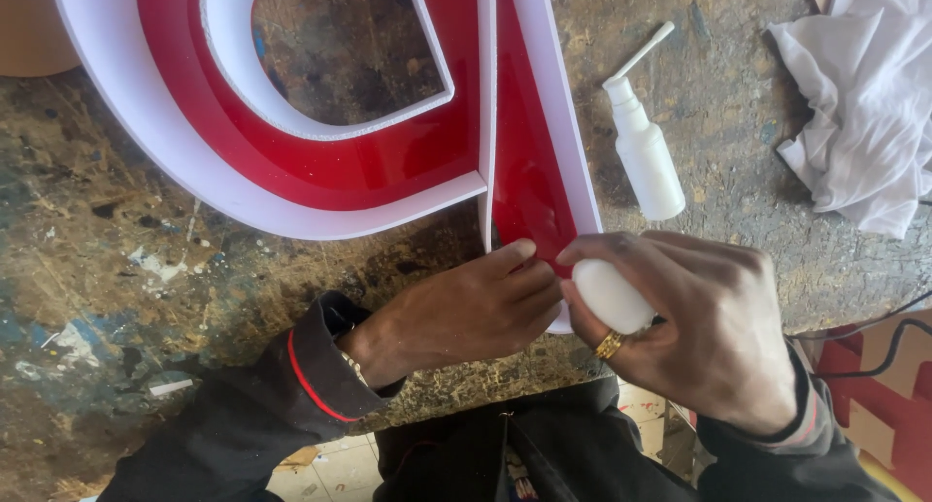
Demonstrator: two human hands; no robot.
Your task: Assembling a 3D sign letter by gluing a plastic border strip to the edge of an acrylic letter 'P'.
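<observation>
A large sign letter (pixel 320 162) with a glossy red face and white raised edges lies flat on the worn workbench (pixel 116 269). My left hand (pixel 466 308) presses its fingertips on the lower tip of the letter's red panel. Beside it, my right hand (pixel 694 322) grips a small white squeeze bottle (pixel 612 296), its tip aimed at the same corner. A ring is on one finger of that hand.
A second white bottle (pixel 646 152) with a long thin nozzle lies on the bench right of the letter. A crumpled white cloth (pixel 864 104) sits at the far right. Red and tan pieces (pixel 883 395) and a black cable (pixel 874 351) lie below the bench edge.
</observation>
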